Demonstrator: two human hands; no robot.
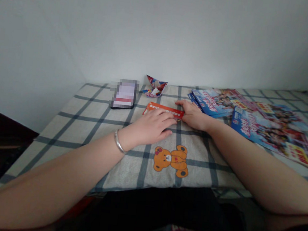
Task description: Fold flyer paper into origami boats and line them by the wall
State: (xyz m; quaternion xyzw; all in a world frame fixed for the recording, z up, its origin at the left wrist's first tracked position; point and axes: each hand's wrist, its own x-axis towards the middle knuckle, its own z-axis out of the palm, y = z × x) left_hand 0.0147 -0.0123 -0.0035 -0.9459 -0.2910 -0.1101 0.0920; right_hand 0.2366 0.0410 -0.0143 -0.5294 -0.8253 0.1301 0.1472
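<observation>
A folded strip of red-orange printed paper [176,113] lies flat on the checked tablecloth [93,124]. Across its near side rests my left hand [155,124], fingers stretched out and lying flat, hiding much of the paper. My right hand [194,115] touches the paper's right end, with its fingers extended on the cloth and the thumb apart from them. Neither hand grips anything that I can see. Just behind the paper sits a folded paper boat [156,87] made from a colourful printed sheet.
A phone [124,94] with a blurred screen stands left of the boat. Several glossy blue and pink flyers [267,130] overlap on the right side of the table. A printed teddy bear [171,160] marks the cloth near the front edge. Behind the table rises a pale wall [162,32].
</observation>
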